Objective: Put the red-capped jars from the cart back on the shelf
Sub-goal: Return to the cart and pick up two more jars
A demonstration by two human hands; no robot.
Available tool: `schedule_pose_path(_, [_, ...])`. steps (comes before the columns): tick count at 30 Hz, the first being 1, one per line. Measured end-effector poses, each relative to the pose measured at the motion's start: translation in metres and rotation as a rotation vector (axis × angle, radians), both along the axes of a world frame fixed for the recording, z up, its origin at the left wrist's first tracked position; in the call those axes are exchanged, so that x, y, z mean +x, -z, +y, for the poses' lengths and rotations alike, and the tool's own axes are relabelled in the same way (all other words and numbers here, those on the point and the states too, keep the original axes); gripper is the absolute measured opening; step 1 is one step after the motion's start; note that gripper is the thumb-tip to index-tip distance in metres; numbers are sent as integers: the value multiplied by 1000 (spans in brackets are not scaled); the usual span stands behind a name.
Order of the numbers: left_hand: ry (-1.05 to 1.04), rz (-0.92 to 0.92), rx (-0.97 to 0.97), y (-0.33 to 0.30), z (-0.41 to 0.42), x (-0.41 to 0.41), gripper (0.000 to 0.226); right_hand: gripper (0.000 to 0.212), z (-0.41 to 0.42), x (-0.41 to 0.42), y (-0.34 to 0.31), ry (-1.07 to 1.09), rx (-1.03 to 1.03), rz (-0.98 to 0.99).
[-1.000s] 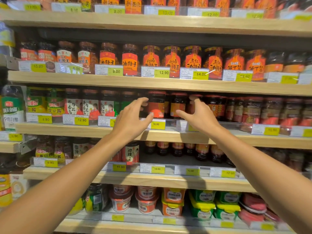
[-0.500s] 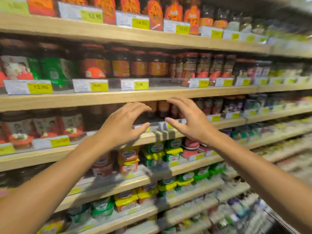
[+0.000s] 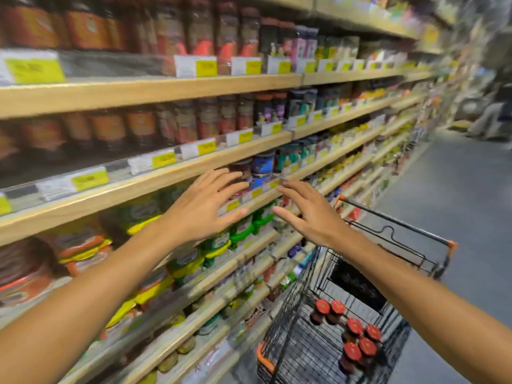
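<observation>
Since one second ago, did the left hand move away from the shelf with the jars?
Yes. The left hand, empty and open, has left the jar row it reached into and now hangs in front of a lower shelf edge, swinging right toward the cart.

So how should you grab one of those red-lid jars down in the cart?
Come straight down from above, since the cart's wire walls block the sides. The red-capped jars stand upright and close together, caps facing up, so close fingers around a cap and the neck below it. The pair standing apart from the others looks easiest. Both hands, left and right, are open and empty.
</observation>
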State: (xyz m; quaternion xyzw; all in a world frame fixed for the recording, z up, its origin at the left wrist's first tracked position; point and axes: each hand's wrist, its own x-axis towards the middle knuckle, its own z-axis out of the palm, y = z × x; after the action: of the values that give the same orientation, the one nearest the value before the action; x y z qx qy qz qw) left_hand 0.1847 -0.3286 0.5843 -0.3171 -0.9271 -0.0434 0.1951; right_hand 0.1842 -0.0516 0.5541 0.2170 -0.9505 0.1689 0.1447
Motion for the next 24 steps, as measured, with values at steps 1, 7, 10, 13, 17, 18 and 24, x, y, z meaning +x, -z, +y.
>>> schedule_pose_path(1, [15,-30,-11,7,13,-6,76,69,14,2,7,29,-7,-21])
schedule_pose_path(7, [120,-140,-66,52,87,-40,79,81,93,12,48,200,-8,-114])
schedule_pose_path(10, [164,-206,-65,79,124,-53,73,77,132,14,73,265,-10,-158])
schedule_pose_path(13, [194,-304,-103,107,159,-61,71,81,164,19,99,333,-11,-205])
schedule_pose_path(17, [250,-410,-114,136,195,-67,82,92,189,31,122,376,-21,-257])
schedule_pose_path(18, [264,-432,-117,143,202,-68,85,93,193,33,128,390,-28,-278])
schedule_pose_path(24, [354,-563,-130,187,238,-87,87,82,212,46,171,519,-75,-359])
